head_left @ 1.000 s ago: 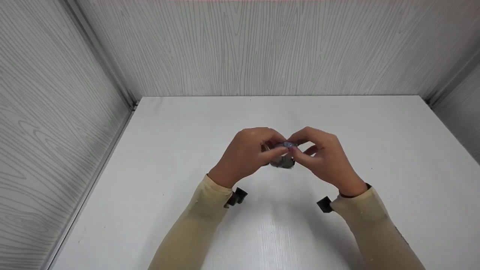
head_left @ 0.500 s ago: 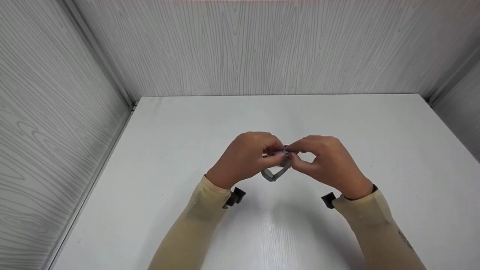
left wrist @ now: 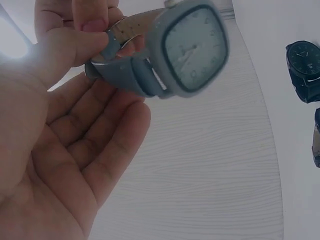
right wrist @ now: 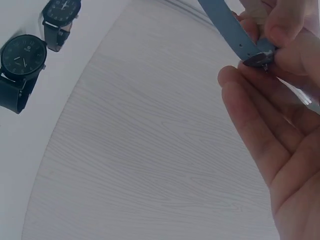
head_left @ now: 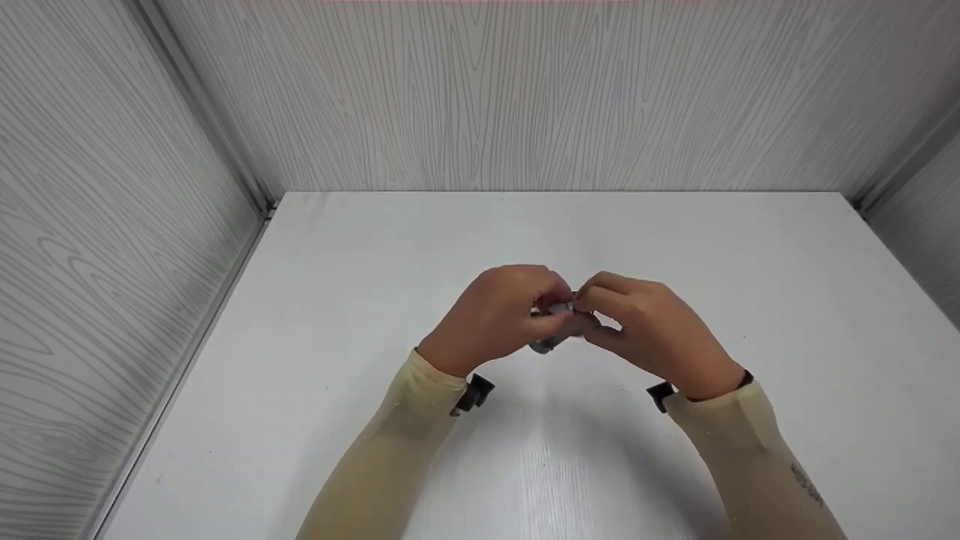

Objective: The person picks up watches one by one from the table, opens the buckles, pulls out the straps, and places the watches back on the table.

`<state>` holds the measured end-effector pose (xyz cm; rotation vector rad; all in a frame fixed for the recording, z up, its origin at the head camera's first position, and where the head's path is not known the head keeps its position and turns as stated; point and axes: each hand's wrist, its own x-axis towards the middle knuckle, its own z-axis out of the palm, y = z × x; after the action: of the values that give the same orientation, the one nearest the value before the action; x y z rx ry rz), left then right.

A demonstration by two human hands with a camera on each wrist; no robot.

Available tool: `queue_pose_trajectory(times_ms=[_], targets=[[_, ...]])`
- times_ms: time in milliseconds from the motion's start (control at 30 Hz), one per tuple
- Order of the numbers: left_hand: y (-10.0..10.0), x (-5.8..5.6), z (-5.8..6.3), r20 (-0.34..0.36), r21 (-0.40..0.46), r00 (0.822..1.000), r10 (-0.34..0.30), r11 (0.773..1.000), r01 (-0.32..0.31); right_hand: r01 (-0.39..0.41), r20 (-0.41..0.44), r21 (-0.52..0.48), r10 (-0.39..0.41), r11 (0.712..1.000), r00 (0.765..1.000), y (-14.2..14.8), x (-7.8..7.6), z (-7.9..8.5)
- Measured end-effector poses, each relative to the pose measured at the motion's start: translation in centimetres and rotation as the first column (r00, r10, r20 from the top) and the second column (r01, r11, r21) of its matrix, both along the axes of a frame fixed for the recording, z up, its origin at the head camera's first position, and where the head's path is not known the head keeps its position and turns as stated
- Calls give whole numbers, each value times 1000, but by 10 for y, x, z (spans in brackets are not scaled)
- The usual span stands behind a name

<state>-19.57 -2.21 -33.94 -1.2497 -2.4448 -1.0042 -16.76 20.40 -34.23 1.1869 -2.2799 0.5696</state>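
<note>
A blue-grey wristwatch (left wrist: pixel 196 50) with a rounded-square case and pale dial is held up between both hands, its strap bent into a loop. My left hand (head_left: pixel 495 319) pinches the strap between thumb and index finger, while its other fingers lie loosely below, as the left wrist view shows. Across from it, my right hand (head_left: pixel 656 334) pinches the strap's end by the buckle (right wrist: pixel 261 59). Small holes show along the strap (right wrist: pixel 229 30) in the right wrist view. From the head view, fingers cover most of the watch.
Two dark round-faced watches, one with a larger dial (right wrist: pixel 23 56) and another (right wrist: pixel 62 11) beside it, appear at the left of the right wrist view. The white tabletop (head_left: pixel 375 247) meets wood-grain panels at the back (head_left: pixel 480 97) and sides.
Both hands have come slightly down and nearer. The strap loop swung out below the fingers, then turned partly back under them. The right fingers have shifted their pinch on the strap.
</note>
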Motion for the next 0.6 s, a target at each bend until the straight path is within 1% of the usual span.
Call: queue_pose_trajectory(times_ms=[100,200,267,333,400,500,533,600], targets=[[2,1,-1,0,0,1000,5,1000,-5,-16,-16,12,16,1000,1000,1,0,0],[3,1,-2,25,-10,1000,-1,1000,1,-10,-26,24,10,1000,1000,1,1,0],[3,0,-2,64,-17,998,-10,1000,11,-3,-30,24,4,1000,1000,1,0,-1],[3,-1,-2,124,-10,992,-21,1000,22,0,-36,14,0,1000,999,0,0,-1],[3,-1,-2,197,16,980,-35,999,32,8,-46,-2,-8,1000,999,-1,-1,-2],[4,-2,-2,315,86,947,-62,996,36,24,-69,-23,-26,999,997,-1,-1,-3],[4,-2,-2,347,107,935,-68,994,33,32,-77,-28,-34,999,996,-1,-1,-3],[5,-2,-2,382,136,921,-75,990,24,52,-88,-38,-55,998,995,-2,-2,-4]])
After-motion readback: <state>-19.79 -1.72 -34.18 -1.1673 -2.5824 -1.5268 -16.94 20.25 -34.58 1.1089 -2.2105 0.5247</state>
